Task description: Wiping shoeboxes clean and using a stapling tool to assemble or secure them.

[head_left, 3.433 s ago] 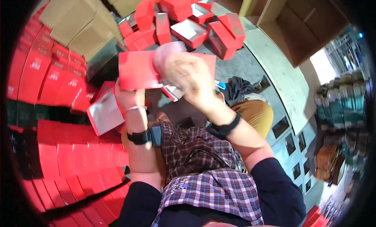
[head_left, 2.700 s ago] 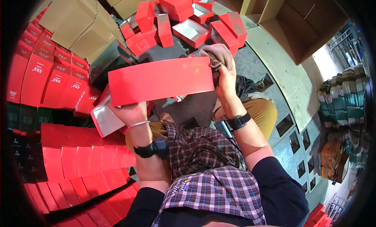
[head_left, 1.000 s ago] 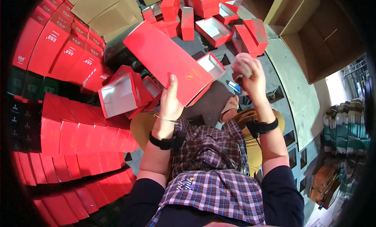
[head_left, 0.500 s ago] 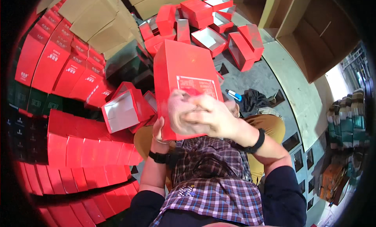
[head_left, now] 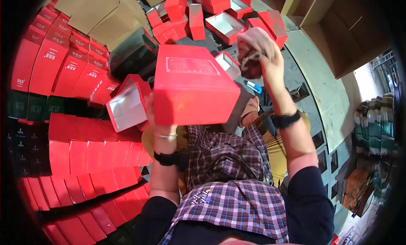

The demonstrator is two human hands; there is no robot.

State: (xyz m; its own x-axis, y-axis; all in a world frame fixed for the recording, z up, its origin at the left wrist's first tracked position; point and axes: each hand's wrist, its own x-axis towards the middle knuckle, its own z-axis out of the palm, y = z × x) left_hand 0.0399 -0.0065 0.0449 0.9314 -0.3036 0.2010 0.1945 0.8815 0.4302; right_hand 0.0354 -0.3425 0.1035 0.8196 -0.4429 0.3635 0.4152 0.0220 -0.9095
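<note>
A closed-looking red cardboard box is held up in front of me, tilted, with a printed white-outlined panel on its upper face. My left hand grips it at the lower left side; most of its fingers are hidden behind the box. My right hand is raised to the right of the box, apart from it, and closed round a crumpled greyish-pink rag. Beyond the held box, a small open red box part shows its white inside.
Stacked red boxes line the left, with more red rows below. Loose red box parts pile up ahead. An open brown carton stands far right. A blue-and-white pen-like tool lies right of the box.
My right hand with the rag has moved off the box, up and to the right. The box has turned in my left hand, so its printed face now points away and up.
</note>
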